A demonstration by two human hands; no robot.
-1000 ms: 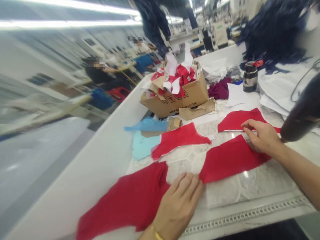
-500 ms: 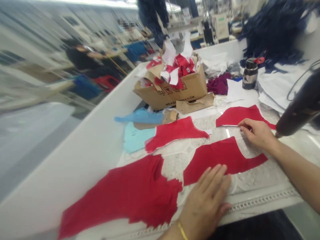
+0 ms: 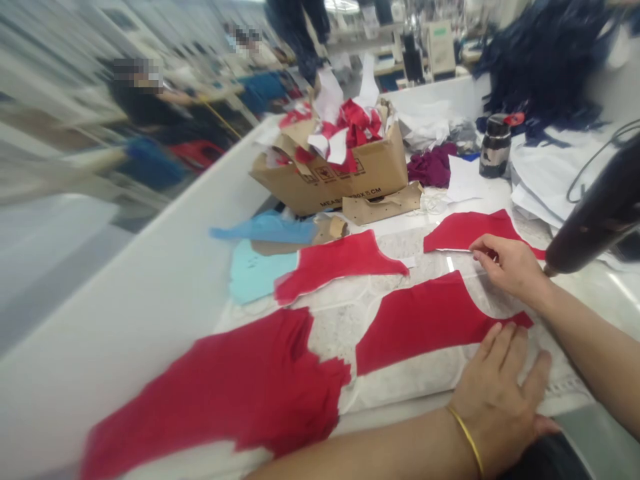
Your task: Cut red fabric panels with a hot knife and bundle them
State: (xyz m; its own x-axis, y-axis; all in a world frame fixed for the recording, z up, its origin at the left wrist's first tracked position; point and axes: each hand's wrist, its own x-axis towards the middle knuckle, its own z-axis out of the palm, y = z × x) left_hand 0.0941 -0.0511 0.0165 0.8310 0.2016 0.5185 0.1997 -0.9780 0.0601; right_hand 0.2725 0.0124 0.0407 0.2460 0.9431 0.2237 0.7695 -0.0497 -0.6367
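Note:
Several cut red fabric pieces lie on a white patterned work table. My left hand, with a gold bangle, lies flat and open at the near edge, fingertips on the right end of the middle red piece. My right hand rests farther back with fingers curled, pinching at the edge of the far right red piece. A large red piece lies at the near left. Another red piece lies in the middle.
A cardboard box full of red and white scraps stands at the back. Light blue pieces lie to its left, a dark cup and white sheets to its right. A dark rounded object juts in at right. People sit beyond the table.
My left hand has slid right along the near edge, from the gap between two red pieces to the middle piece's right end. My right hand stayed about where it was. The view shifted right.

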